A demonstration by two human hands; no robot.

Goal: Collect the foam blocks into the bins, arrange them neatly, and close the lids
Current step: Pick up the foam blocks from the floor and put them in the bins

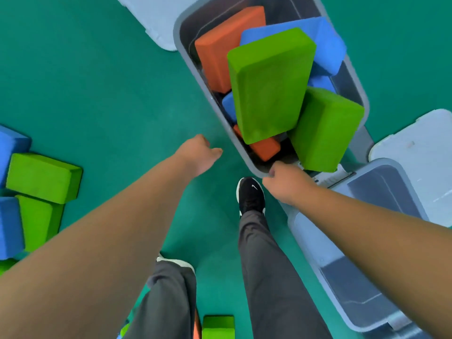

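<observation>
Right hand point(286, 184) curls over the near rim of the bin point(178, 37), clamped on smooth grey plastic; left hand point(198, 155) hangs just beside it, fingers loosely bent, holding nothing. Inside, matte foam bricks lie jumbled: green block point(269, 86) slants across orange block point(225, 50) and blue block point(327, 45), and a second green block point(325, 130) juts over the rim. Best course, I judge: steady the bin, lay the soft-edged slabs flat and parallel so the lid point(415, 148) can seat; loose blocks point(41, 177) wait on the floor.
</observation>
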